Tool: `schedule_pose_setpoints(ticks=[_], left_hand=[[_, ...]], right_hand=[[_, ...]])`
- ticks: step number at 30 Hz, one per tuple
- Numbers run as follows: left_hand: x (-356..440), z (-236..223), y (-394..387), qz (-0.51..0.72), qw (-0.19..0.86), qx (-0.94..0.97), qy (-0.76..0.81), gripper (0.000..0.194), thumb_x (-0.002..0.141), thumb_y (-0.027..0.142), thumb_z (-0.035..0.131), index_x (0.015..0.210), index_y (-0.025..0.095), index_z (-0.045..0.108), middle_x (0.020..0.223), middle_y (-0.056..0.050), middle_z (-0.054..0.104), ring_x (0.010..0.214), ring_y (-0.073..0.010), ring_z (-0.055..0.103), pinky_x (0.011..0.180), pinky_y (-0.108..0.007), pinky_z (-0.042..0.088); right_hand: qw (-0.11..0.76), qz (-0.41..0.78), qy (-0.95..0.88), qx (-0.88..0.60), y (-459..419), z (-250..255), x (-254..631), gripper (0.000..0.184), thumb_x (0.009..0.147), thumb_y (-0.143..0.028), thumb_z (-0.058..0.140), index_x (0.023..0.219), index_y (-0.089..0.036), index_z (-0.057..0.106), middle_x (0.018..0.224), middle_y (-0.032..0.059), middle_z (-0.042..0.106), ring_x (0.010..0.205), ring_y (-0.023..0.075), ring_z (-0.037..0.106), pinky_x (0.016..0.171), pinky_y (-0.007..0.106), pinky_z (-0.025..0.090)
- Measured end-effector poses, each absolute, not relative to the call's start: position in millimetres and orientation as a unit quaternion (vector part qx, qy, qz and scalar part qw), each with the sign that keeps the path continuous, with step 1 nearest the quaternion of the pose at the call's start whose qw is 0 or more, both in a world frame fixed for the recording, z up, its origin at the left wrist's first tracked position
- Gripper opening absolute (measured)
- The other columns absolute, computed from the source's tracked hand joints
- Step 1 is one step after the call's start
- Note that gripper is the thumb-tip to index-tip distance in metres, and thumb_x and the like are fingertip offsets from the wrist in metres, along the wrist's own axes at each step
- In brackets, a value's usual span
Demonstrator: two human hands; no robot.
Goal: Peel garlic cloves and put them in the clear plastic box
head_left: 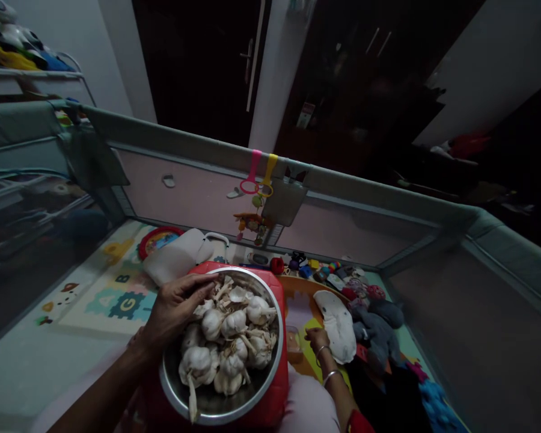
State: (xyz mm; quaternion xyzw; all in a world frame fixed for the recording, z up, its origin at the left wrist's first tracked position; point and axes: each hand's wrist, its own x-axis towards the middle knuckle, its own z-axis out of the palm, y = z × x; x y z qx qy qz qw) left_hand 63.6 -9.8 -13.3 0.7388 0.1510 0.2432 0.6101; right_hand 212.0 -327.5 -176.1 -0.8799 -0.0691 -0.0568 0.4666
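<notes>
A steel bowl [277,361] full of whole garlic bulbs [234,325] rests on a red surface [277,288] between my knees. My left hand [175,307] reaches over the bowl's upper left rim, fingers stretched out and a gap between thumb and forefinger. Its fingertips are near the dry garlic stalks and skins; I cannot tell whether they touch. Out of sight is my right hand. Another person's hand [318,341], with bangles and a red sleeve, is to the right of the bowl, beside a small clear container [294,341].
A padded playpen rail [184,135] with mesh walls surrounds me. Several toys [306,267] line its far edge. A grey plush toy [379,331] and a white pillow [336,322] lie at right. Letter mats [117,300] and a white stool-like object [175,258] are at left.
</notes>
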Motion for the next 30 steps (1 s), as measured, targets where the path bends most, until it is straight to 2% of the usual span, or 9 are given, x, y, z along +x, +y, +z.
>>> schedule_pose_setpoints(ticks=[5, 8, 10, 12, 14, 18, 21, 24, 30], left_hand=[[65, -11, -11, 0.241, 0.627, 0.726, 0.148, 0.024, 0.072, 0.029, 0.069, 0.09, 0.014, 0.074, 0.081, -0.007, 0.073, 0.075, -0.0204, 0.067, 0.064, -0.024, 0.055], [66, -8, -14, 0.235, 0.645, 0.713, 0.144, 0.025, 0.075, 0.029, 0.066, 0.094, 0.013, 0.072, 0.084, -0.007, 0.073, 0.072, -0.0186, 0.066, 0.063, -0.024, 0.054], [66, -6, -16, 0.239, 0.643, 0.715, 0.132, 0.025, 0.077, 0.027, 0.064, 0.095, 0.013, 0.072, 0.08, -0.006, 0.073, 0.068, -0.0173, 0.066, 0.061, -0.023, 0.053], [66, -5, -18, 0.242, 0.628, 0.731, 0.112, 0.023, 0.078, 0.025, 0.062, 0.094, 0.013, 0.072, 0.08, -0.006, 0.073, 0.07, -0.0179, 0.066, 0.063, -0.024, 0.052], [66, -4, -19, 0.241, 0.608, 0.752, 0.086, 0.022, 0.079, 0.023, 0.061, 0.094, 0.014, 0.072, 0.086, -0.007, 0.074, 0.077, -0.0195, 0.067, 0.069, -0.026, 0.052], [61, -2, -26, 0.212, 0.544, 0.811, 0.026, 0.019, 0.079, 0.02, 0.06, 0.093, 0.015, 0.072, 0.09, -0.008, 0.073, 0.083, -0.021, 0.067, 0.075, -0.029, 0.051], [57, -2, -32, 0.214, 0.498, 0.84, 0.0, 0.02, 0.078, 0.017, 0.061, 0.095, 0.016, 0.071, 0.091, -0.007, 0.073, 0.084, -0.0215, 0.066, 0.078, -0.031, 0.05], [55, -3, -37, 0.231, 0.485, 0.843, -0.022, 0.021, 0.076, 0.014, 0.063, 0.096, 0.016, 0.07, 0.091, -0.007, 0.073, 0.086, -0.021, 0.066, 0.079, -0.031, 0.049], [60, -8, -40, 0.297, 0.447, 0.843, -0.028, 0.017, 0.076, 0.015, 0.062, 0.092, 0.018, 0.069, 0.087, -0.005, 0.072, 0.079, -0.0188, 0.065, 0.074, -0.03, 0.05]], right_hand=[[0.543, 0.077, 0.055, -0.835, -328, -161, 227, 0.027, 0.089, -0.029, 0.055, 0.112, -0.015, 0.056, 0.109, 0.0061, 0.061, 0.087, 0.018, 0.062, 0.072, 0.036, 0.054], [0.598, 0.126, 0.063, -0.789, -320, -130, 234, 0.02, 0.092, -0.029, 0.049, 0.101, -0.014, 0.059, 0.093, 0.0031, 0.063, 0.072, 0.0121, 0.062, 0.061, 0.027, 0.053], [0.634, 0.136, 0.054, -0.759, -309, -100, 233, 0.017, 0.087, -0.029, 0.058, 0.088, -0.013, 0.06, 0.074, -0.0019, 0.062, 0.05, 0.0064, 0.054, 0.045, 0.019, 0.044], [0.675, 0.14, 0.025, -0.724, -293, -67, 226, 0.023, 0.072, -0.033, 0.071, 0.079, -0.014, 0.061, 0.06, -0.0049, 0.06, 0.039, 0.005, 0.045, 0.036, 0.017, 0.034], [0.712, 0.15, -0.01, -0.686, -273, -34, 211, 0.032, 0.063, -0.038, 0.075, 0.084, -0.017, 0.063, 0.063, -0.0046, 0.063, 0.042, 0.0056, 0.047, 0.038, 0.017, 0.034], [0.754, 0.194, -0.065, -0.624, -227, 14, 174, 0.04, 0.067, -0.051, 0.069, 0.091, -0.02, 0.067, 0.073, 0.0009, 0.068, 0.054, 0.0106, 0.057, 0.052, 0.023, 0.047], [0.806, 0.299, -0.053, -0.509, -198, 28, 153, 0.036, 0.063, -0.048, 0.074, 0.086, -0.02, 0.07, 0.083, 0.004, 0.071, 0.074, 0.0166, 0.063, 0.068, 0.029, 0.051], [0.808, 0.358, -0.068, -0.463, -180, 31, 141, 0.036, 0.065, -0.051, 0.073, 0.086, -0.021, 0.071, 0.088, 0.005, 0.071, 0.087, 0.0193, 0.063, 0.081, 0.034, 0.049], [0.792, 0.394, -0.1, -0.455, -167, 33, 129, 0.043, 0.071, -0.055, 0.067, 0.096, -0.021, 0.071, 0.103, 0.0102, 0.07, 0.094, 0.0238, 0.062, 0.078, 0.035, 0.049]])
